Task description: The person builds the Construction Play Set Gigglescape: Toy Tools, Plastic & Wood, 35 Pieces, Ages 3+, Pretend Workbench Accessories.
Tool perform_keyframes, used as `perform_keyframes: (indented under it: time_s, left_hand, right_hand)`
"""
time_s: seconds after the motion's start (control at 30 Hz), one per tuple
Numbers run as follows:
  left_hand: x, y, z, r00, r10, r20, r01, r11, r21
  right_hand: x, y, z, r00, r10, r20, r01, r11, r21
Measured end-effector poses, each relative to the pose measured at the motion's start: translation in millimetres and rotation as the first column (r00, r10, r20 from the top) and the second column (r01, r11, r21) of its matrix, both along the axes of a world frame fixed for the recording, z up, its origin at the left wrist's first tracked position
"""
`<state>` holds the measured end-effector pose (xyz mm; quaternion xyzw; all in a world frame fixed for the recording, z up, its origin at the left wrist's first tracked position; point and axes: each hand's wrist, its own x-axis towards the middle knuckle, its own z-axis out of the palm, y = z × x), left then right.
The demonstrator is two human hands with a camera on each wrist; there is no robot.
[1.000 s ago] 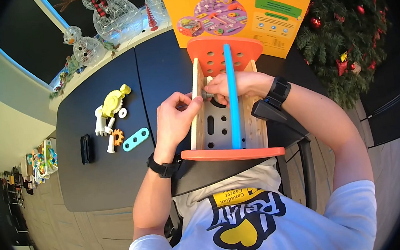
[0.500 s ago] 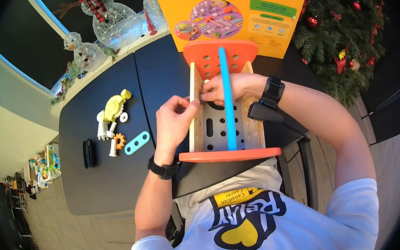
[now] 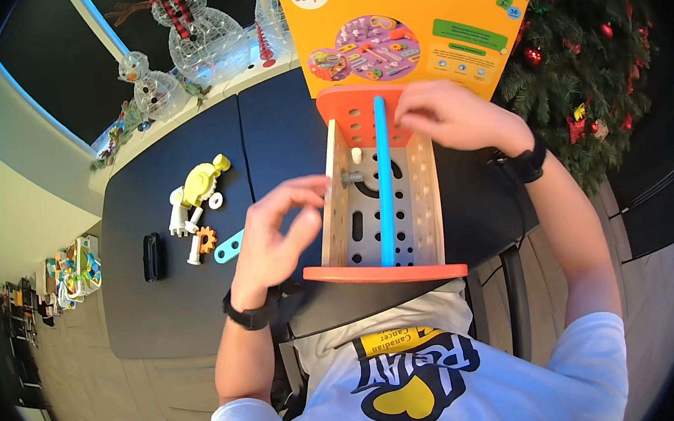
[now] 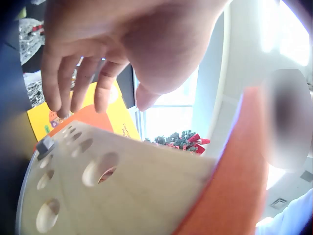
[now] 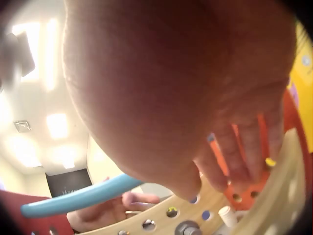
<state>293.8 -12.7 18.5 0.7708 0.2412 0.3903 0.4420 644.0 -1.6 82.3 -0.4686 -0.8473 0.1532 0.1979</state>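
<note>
A toy toolbox has orange end panels [image 3: 383, 274], perforated wooden sides [image 3: 335, 198] and a blue handle bar [image 3: 385, 198]. A grey bolt [image 3: 352, 178] sticks through the left side wall into the box, and its grey outer end [image 4: 45, 147] shows outside in the left wrist view. Near it inside the box stands a small white peg [image 3: 356, 155]. My left hand [image 3: 275, 236] hovers beside the left wall, fingers loosely spread, holding nothing. Above the far right corner, my right hand [image 3: 461, 115] is raised with relaxed fingers and holds nothing.
Left on the black table [image 3: 154, 315] lie a yellow toy piece [image 3: 200, 184], a white ring [image 3: 216, 200], an orange gear [image 3: 207, 239], a turquoise strip [image 3: 229, 247] and a black case [image 3: 153, 257]. A yellow box [image 3: 416, 19] stands behind the toolbox, by a decorated tree [image 3: 573, 69].
Both hands have come away from the bolt at the left wall. My right hand lifted out of the box toward the far right; my left drew back to the left. The bolt stays in the wall.
</note>
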Motion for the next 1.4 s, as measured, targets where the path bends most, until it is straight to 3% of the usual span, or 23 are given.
perform_keyframes:
  time_s: [0.07, 0.1, 0.23, 0.33, 0.43, 0.53, 0.63, 0.7, 0.77, 0.9, 0.93, 1.0, 1.13, 1.27, 1.33, 1.4]
  left_hand:
    - [-7, -15, 22, 0.968, -0.217, -0.124, 0.237, 0.954, 0.186]
    - [-6, -20, 31, 0.934, -0.314, -0.173, 0.343, 0.921, 0.183]
    - [-5, -30, 33, 0.920, -0.221, -0.323, 0.310, 0.915, 0.257]
    - [-13, -28, 33, 0.937, -0.139, -0.320, 0.236, 0.929, 0.285]
    - [-31, -22, 29, 0.959, -0.041, -0.281, 0.106, 0.969, 0.223]
    - [-53, -11, 23, 0.939, 0.105, -0.326, -0.047, 0.982, 0.181]
    - [-63, -8, 11, 0.931, 0.239, -0.277, -0.226, 0.971, 0.081]
    - [-67, -7, 4, 0.895, 0.320, -0.309, -0.331, 0.943, 0.019]
    - [-70, -7, -5, 0.863, 0.361, -0.355, -0.403, 0.914, -0.049]
    - [-69, -6, -18, 0.852, 0.350, -0.389, -0.443, 0.878, -0.182]
    - [-69, -3, -23, 0.856, 0.338, -0.391, -0.444, 0.868, -0.222]
    - [-67, -1, -29, 0.850, 0.348, -0.394, -0.460, 0.856, -0.237]
    - [-46, -11, 6, 0.830, 0.395, -0.395, -0.526, 0.790, -0.316]
    - [-53, 7, -5, 0.851, 0.374, -0.369, -0.500, 0.792, -0.351]
    - [-48, 9, 7, 0.837, 0.448, -0.315, -0.540, 0.769, -0.341]
    - [-38, 7, 25, 0.897, 0.433, -0.093, -0.440, 0.846, -0.300]
  right_hand:
    - [1, -4, -4, 0.990, -0.114, -0.088, 0.128, 0.976, 0.175]
    - [1, -4, -12, 0.985, -0.139, -0.103, 0.165, 0.937, 0.308]
    - [6, 4, -35, 0.973, -0.228, -0.037, 0.193, 0.714, 0.673]
    - [10, -1, -40, 0.960, -0.219, -0.177, 0.273, 0.875, 0.399]
    - [10, -21, -25, 0.930, -0.327, -0.166, 0.364, 0.877, 0.313]
    - [9, -38, -18, 0.925, -0.335, -0.178, 0.372, 0.895, 0.247]
    - [2, -54, -19, 0.897, -0.317, -0.308, 0.382, 0.906, 0.183]
    - [7, -54, -22, 0.828, -0.353, -0.436, 0.377, 0.926, -0.034]
    - [12, -51, -26, 0.675, -0.423, -0.605, 0.281, 0.905, -0.319]
    - [-7, -46, -24, 0.754, -0.560, -0.344, 0.310, 0.765, -0.564]
    - [-2, -39, -25, 0.818, -0.541, -0.192, 0.299, 0.687, -0.663]
    - [1, -35, -32, 0.796, -0.561, -0.226, 0.265, 0.659, -0.704]
    - [7, -23, -58, 0.765, -0.557, -0.323, 0.175, 0.664, -0.727]
    - [-18, -36, -36, 0.696, -0.598, -0.398, 0.164, 0.672, -0.722]
    - [-20, -36, -33, 0.609, -0.620, -0.494, 0.093, 0.675, -0.732]
    - [-29, -44, -20, 0.478, -0.617, -0.625, 0.029, 0.723, -0.691]
